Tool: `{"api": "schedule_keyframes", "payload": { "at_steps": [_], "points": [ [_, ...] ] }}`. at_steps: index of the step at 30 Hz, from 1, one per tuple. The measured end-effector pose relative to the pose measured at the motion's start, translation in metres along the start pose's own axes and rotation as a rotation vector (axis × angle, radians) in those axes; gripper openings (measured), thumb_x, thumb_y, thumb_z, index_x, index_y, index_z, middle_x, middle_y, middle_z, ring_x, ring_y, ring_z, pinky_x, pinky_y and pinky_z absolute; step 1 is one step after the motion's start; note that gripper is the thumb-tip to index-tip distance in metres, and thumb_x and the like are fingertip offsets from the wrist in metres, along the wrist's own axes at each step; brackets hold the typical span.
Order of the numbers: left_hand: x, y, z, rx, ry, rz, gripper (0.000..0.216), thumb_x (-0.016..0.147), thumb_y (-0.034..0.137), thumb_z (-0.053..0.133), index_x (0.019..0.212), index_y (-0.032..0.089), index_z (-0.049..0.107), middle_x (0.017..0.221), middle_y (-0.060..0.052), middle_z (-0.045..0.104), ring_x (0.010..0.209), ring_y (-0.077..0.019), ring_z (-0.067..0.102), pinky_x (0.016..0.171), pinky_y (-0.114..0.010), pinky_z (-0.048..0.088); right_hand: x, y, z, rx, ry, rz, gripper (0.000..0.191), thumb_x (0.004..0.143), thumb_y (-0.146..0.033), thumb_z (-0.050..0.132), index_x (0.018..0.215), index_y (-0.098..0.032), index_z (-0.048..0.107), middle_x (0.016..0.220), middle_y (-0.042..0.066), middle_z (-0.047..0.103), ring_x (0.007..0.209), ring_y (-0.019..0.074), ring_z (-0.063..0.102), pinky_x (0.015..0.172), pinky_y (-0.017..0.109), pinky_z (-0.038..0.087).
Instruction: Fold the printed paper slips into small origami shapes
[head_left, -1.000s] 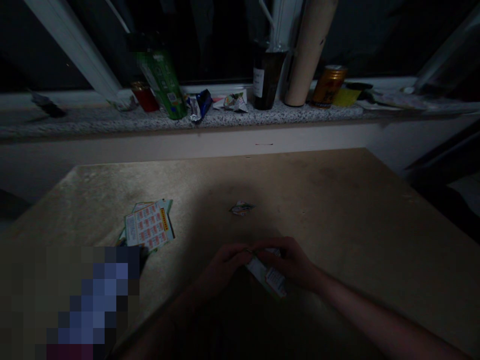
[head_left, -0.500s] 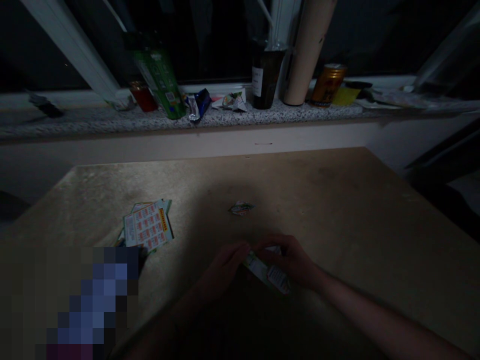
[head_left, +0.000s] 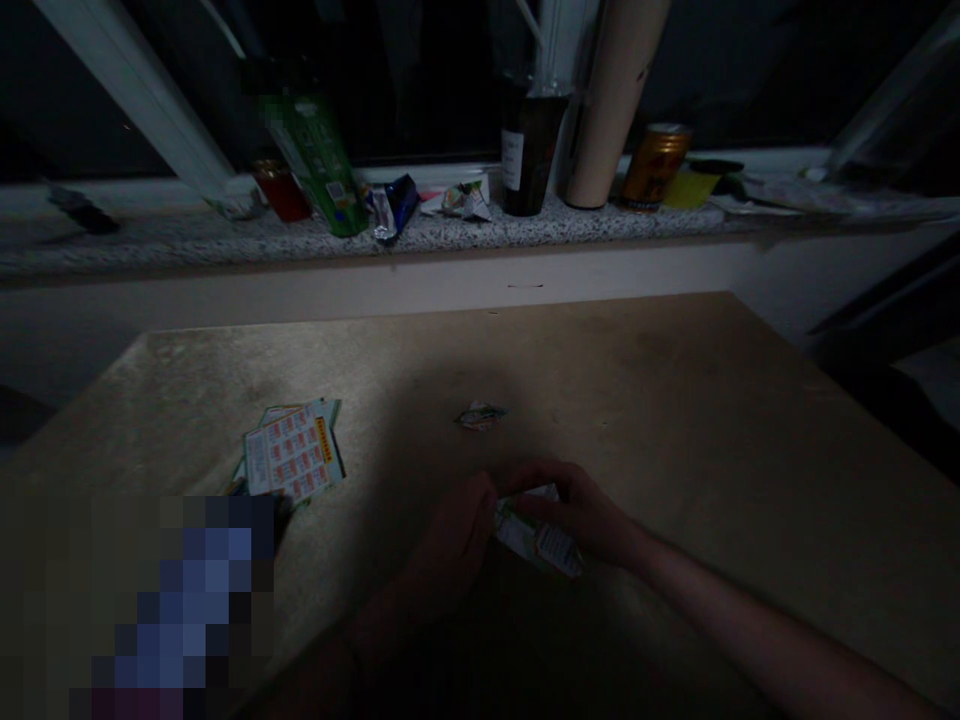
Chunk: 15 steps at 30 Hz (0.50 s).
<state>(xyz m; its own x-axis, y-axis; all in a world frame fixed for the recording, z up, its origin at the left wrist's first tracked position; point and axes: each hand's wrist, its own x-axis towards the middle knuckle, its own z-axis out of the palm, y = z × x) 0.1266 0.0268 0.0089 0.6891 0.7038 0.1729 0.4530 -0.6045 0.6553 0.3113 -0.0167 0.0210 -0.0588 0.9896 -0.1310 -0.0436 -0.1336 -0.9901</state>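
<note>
In dim light, my left hand (head_left: 454, 535) and my right hand (head_left: 581, 510) meet low over a tan table (head_left: 675, 420). Both pinch a small folded printed paper (head_left: 536, 540), white with green and red marks. The fingers of both hands are curled on its edges. A tiny folded paper piece (head_left: 480, 414) lies on the table just beyond my hands. To the left, a small stack of printed cards (head_left: 292, 460) with orange grids rests on the table.
A granite window ledge (head_left: 187, 240) behind the table carries a green bottle (head_left: 319, 160), a red jar (head_left: 281, 190), crumpled wrappers (head_left: 461, 200), a dark bottle (head_left: 529, 150), a cardboard tube (head_left: 611, 100) and a gold can (head_left: 656, 165). A blurred patch covers the lower left.
My hands have shifted slightly up the table with the paper. The left fingers have turned more over its left end, and the paper has tilted a little.
</note>
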Motion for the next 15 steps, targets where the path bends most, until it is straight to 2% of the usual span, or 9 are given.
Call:
{"api": "schedule_keyframes", "payload": {
  "at_steps": [4, 7, 9, 15],
  "points": [
    [0.009, 0.009, -0.003, 0.153, -0.051, 0.128, 0.032, 0.094, 0.019, 0.022, 0.084, 0.019, 0.052, 0.078, -0.005, 0.059, 0.073, -0.0199, 0.056, 0.075, -0.036, 0.046, 0.003, -0.005, -0.002, 0.002, -0.075, 0.129, 0.022, 0.072, -0.037, 0.067, 0.076, -0.016, 0.068, 0.068, 0.000, 0.062, 0.061, 0.0121, 0.056, 0.055, 0.022, 0.041],
    [0.013, 0.013, -0.004, 0.191, -0.057, 0.209, 0.030, 0.093, 0.015, 0.022, 0.079, 0.019, 0.049, 0.074, -0.005, 0.055, 0.068, -0.0199, 0.053, 0.071, -0.036, 0.045, 0.004, -0.005, 0.000, -0.140, -0.036, 0.164, 0.022, 0.071, -0.037, 0.068, 0.073, -0.015, 0.069, 0.063, -0.001, 0.062, 0.056, 0.0111, 0.054, 0.051, 0.021, 0.038],
    [0.014, 0.014, -0.006, 0.155, -0.072, 0.186, 0.030, 0.093, 0.015, 0.022, 0.079, 0.019, 0.049, 0.075, -0.004, 0.054, 0.069, -0.0195, 0.052, 0.073, -0.035, 0.043, 0.004, -0.003, 0.002, -0.202, -0.029, 0.135, 0.020, 0.073, -0.036, 0.067, 0.073, -0.016, 0.070, 0.064, 0.000, 0.063, 0.057, 0.0112, 0.054, 0.051, 0.021, 0.038],
    [0.012, 0.014, -0.011, -0.118, -0.156, -0.017, 0.027, 0.095, 0.026, 0.028, 0.080, 0.020, 0.050, 0.076, -0.001, 0.054, 0.072, -0.0171, 0.050, 0.072, -0.029, 0.040, 0.002, -0.001, 0.003, -0.202, -0.013, 0.014, 0.018, 0.077, -0.033, 0.063, 0.072, -0.017, 0.068, 0.067, 0.000, 0.064, 0.064, 0.0134, 0.057, 0.057, 0.022, 0.043]
  ]
}}
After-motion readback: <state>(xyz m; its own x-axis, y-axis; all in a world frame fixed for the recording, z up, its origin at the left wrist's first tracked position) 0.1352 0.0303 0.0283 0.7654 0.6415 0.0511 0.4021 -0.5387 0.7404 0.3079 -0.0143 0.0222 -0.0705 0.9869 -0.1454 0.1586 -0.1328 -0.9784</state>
